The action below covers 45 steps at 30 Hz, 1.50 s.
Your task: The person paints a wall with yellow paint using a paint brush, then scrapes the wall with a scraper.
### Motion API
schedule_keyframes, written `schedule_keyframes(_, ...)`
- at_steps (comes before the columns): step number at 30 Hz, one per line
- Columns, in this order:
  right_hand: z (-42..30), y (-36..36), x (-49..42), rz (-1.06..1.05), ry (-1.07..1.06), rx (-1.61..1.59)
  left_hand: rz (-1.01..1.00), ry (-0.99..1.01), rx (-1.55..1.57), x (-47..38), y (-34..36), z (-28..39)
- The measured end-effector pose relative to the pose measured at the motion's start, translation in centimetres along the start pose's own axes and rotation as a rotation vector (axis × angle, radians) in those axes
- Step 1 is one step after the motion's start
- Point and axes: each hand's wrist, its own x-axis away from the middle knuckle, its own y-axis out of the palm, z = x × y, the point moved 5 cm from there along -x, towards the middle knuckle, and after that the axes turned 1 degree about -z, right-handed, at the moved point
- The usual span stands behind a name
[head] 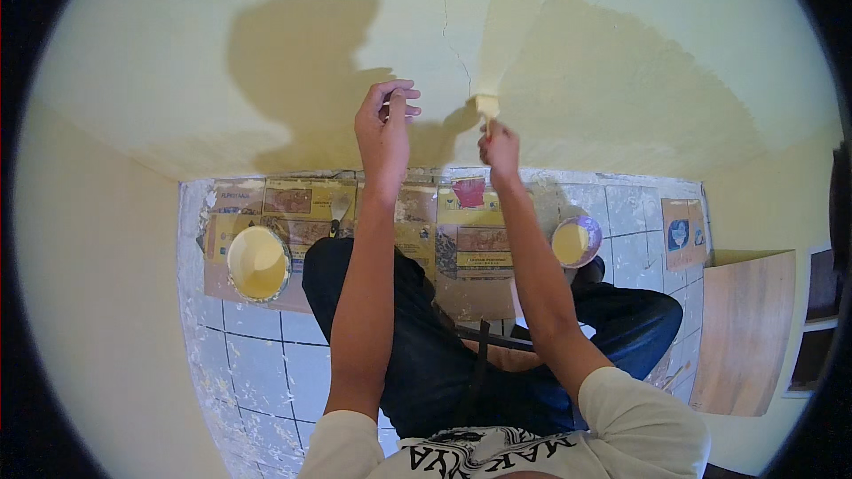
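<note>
My right hand [500, 150] grips the handle of a paintbrush [487, 106], its bristles against the wall [406, 33]. A darker painted patch [599, 80] spreads over the wall to the right of the brush, with a single stroke rising above the bristles. Just left of the brush, a thin crack [444, 26] runs down the plaster. My left hand [387, 120] is raised before the wall, fingers loosely curled and apart, holding nothing. Shadows of my head and arms fall on the wall to the left.
A bucket of yellow paint [258, 265] stands on flattened cardboard [476, 293] at left, with a putty knife [339, 213] nearby. By my right foot sits a purple-rimmed bowl of paint [576, 242]. A wooden panel [745, 332] stands at right. Paint spatters the tile floor [253, 359].
</note>
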Motion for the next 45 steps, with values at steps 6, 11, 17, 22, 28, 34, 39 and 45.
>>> schedule_keyframes(6,-14.1,1.6,6.2,-0.110,-0.307,-0.077,-0.029,0.010,-0.007,-0.1,1.6,0.1)
schedule_keyframes(11,-18.8,3.1,6.6,-0.206,-0.489,-0.118,-0.032,0.006,-0.041,-0.1,1.4,-0.3)
schedule_keyframes(17,-3.2,0.8,-0.9,-0.098,-0.339,-0.022,-0.015,0.001,-0.018,0.0,1.2,-0.2)
schedule_keyframes(22,13.3,-4.5,-1.7,-0.004,-0.067,0.085,-0.001,0.008,0.008,0.0,1.5,0.3)
schedule_keyframes(28,13.2,-5.4,-2.5,0.165,0.197,0.109,-0.024,0.000,0.047,-0.2,2.9,0.4)
schedule_keyframes(34,3.7,-1.8,3.1,-0.023,-0.098,-0.112,-0.022,-0.024,0.026,0.0,2.1,-0.2)
schedule_keyframes(39,9.3,-4.8,1.3,0.108,0.205,-0.030,-0.022,-0.008,0.061,-0.3,2.6,0.5)
schedule_keyframes(45,4.2,-0.6,-0.6,-0.001,0.202,-0.088,-0.001,-0.003,0.050,-0.1,1.2,0.3)
